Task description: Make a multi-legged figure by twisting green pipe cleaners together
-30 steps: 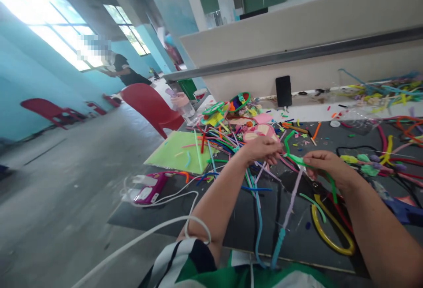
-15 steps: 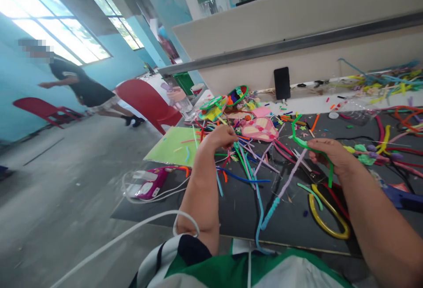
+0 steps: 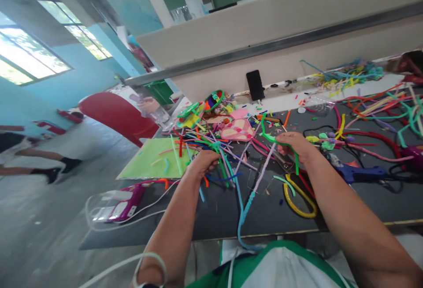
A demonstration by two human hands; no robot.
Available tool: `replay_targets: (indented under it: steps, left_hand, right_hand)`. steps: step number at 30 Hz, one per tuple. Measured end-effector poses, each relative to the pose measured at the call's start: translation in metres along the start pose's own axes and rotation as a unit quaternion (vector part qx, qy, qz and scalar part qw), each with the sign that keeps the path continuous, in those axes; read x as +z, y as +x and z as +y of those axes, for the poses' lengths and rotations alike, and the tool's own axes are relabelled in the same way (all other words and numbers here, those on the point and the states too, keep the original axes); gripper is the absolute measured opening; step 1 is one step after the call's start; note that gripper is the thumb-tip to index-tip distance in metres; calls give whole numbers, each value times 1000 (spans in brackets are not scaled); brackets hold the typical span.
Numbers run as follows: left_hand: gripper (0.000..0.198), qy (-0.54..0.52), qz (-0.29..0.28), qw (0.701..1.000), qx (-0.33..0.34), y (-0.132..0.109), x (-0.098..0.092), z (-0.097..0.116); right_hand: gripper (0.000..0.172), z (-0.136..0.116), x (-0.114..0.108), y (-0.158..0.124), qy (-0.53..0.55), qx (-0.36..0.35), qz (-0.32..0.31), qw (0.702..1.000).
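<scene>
Between the thumb and fingers of our right hand [image 3: 295, 144] we pinch a green fuzzy stem [image 3: 269, 137] above the desk [image 3: 214, 224], one end angling up and away from us, the other hanging below the hand. At those fingertips a lilac stem [image 3: 264, 166] meets the green, slanting down toward us into a light-blue coiled stretch [image 3: 247, 208]. Our left hand [image 3: 205, 162] is curled, its fingers drawn in close, beside a bundle of coloured stems [image 3: 216, 146]; its grip is turned from us, so we cannot tell whether anything is in it. Just below our right hand lie scissors with a yellow handle [image 3: 295, 210], overlapped in our view by a short mint stem [image 3: 287, 183]. Beyond our hands, a pink heart-shaped piece [image 3: 238, 130] rests among scraps, and a black phone [image 3: 254, 86] leans against the pale partition [image 3: 211, 78]. On our right lies a blue glue gun [image 3: 363, 173]; on our left, a light-green sheet [image 3: 139, 164] and, nearer us, a magenta device [image 3: 127, 204]. Past the desk's left end stands a red chair [image 3: 112, 114], and farther left we see another person's legs [image 3: 46, 155].
</scene>
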State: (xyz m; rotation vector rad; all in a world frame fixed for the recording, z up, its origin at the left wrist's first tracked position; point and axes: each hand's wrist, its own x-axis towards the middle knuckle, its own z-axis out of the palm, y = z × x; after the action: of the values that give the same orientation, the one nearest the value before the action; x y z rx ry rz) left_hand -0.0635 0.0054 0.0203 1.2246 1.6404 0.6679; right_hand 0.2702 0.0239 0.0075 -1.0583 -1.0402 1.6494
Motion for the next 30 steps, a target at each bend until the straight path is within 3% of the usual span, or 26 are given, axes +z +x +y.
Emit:
replay_targets:
  steps: [3,6,12,17,25,30]
  left_hand:
    - [31,-184,-61,981,0,-17,-9,10]
    - [27,-270,-66,959,52,-38,-8,26]
    - [23,-289,-53,937,190,-69,15,64]
    - [21,-263,-7,924,277,-71,36,84]
    - [27,-232,-66,940,240,-37,74,68]
    - [25,-259,-104,940,195,-35,94,68]
  right_hand:
    - [28,1,-1,1,8,-5,-7,1000]
    - [28,2,-1,1,7,-1,-4,1000]
    - [27,3,0,1,7,8,0,1000]
    - [28,1,-1,1,-2,3,0,1000]
    - [27,5,0,3,17,1,0,1000]
    - [24,7,4,4,40,5,3,999]
